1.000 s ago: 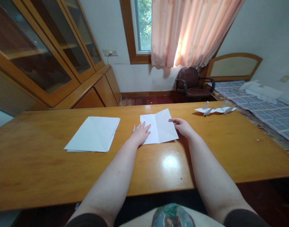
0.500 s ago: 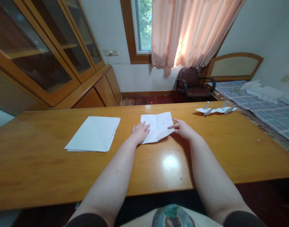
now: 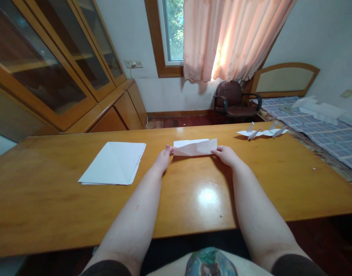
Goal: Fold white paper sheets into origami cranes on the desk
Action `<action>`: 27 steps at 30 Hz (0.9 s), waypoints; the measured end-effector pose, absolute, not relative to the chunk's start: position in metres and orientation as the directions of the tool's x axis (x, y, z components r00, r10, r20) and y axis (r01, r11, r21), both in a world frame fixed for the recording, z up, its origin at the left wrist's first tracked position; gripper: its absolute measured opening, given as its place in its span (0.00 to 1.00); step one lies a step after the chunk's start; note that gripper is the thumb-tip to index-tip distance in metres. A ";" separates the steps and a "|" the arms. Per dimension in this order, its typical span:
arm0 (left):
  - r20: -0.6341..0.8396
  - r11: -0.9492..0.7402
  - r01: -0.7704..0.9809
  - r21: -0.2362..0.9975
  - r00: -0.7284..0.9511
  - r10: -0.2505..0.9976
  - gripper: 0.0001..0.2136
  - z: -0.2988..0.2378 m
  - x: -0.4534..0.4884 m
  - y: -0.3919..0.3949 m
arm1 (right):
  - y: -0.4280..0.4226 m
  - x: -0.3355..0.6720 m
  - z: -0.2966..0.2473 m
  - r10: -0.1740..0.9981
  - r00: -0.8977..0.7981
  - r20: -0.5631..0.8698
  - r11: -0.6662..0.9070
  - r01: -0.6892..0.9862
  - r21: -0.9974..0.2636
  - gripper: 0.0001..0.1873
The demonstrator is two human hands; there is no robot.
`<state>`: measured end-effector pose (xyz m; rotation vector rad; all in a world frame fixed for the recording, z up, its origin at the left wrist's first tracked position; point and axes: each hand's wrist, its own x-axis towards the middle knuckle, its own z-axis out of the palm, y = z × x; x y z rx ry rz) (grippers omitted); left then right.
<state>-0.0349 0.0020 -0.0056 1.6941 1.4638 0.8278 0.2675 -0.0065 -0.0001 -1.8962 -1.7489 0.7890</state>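
A sheet of white paper (image 3: 194,147) lies folded into a long flat strip on the wooden table (image 3: 49,199), its upper layer lifted a little. My left hand (image 3: 163,159) pinches the strip's left end. My right hand (image 3: 226,155) holds its right end, fingers on the paper. To the left of my left hand lies a stack of white paper sheets (image 3: 112,163), untouched by either hand.
Folded white paper cranes (image 3: 262,133) stand at the table's far right. Behind the table are a glass-fronted wooden cabinet (image 3: 49,65), a dark leather armchair (image 3: 236,99) and a bed with a checked cover (image 3: 316,122).
The open creased sheet has been folded over into a narrow strip. Both hands have closed on its ends, and my left hand has moved up and inward.
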 end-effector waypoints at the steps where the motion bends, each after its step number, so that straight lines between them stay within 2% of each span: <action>1: 0.015 -0.097 0.509 0.856 0.163 0.987 0.31 -0.005 -0.035 0.002 | -0.006 0.268 -0.001 0.993 0.033 -0.115 -0.102 0.736 -0.669 0.15; 3: 0.009 -0.134 0.505 0.853 0.242 0.970 0.26 -0.003 -0.035 0.002 | -0.005 0.269 -0.003 0.992 0.025 -0.123 -0.102 0.729 -0.677 0.15; 6: -0.028 -0.180 0.614 0.768 0.313 0.949 0.18 -0.001 -0.034 0.004 | -0.004 0.269 -0.003 0.991 0.041 -0.126 -0.115 0.737 -0.666 0.15; 11: 0.030 -0.161 0.700 0.695 0.196 0.980 0.14 -0.002 -0.032 0.007 | -0.005 0.266 -0.002 0.989 0.110 -0.099 -0.148 0.762 -0.631 0.16; 14: 0.003 -0.087 0.757 0.648 0.112 0.994 0.17 -0.003 -0.029 0.008 | -0.004 0.260 -0.002 0.986 0.137 -0.098 -0.169 0.794 -0.584 0.16; 17: -0.004 -0.044 0.804 0.592 0.058 0.998 0.25 -0.005 -0.027 0.006 | -0.004 0.253 -0.002 0.983 0.155 -0.100 -0.184 0.825 -0.535 0.16; 19: 0.046 -0.049 0.848 0.527 0.029 0.999 0.28 -0.007 -0.024 0.004 | -0.004 0.249 -0.001 0.982 0.159 -0.097 -0.187 0.839 -0.510 0.15; 21: 0.113 -0.067 0.904 0.422 0.021 0.993 0.26 -0.008 -0.020 0.000 | -0.004 0.245 0.000 0.982 0.167 -0.093 -0.191 0.847 -0.496 0.15; 24: 0.152 -0.152 0.949 0.277 0.114 0.982 0.20 -0.007 -0.012 -0.005 | -0.004 0.243 0.000 0.977 0.188 -0.095 -0.211 0.853 -0.477 0.14; 27: 0.102 -0.368 0.896 0.249 0.354 0.930 0.19 -0.004 -0.002 -0.011 | -0.003 0.242 -0.002 0.973 0.205 -0.109 -0.232 0.859 -0.457 0.14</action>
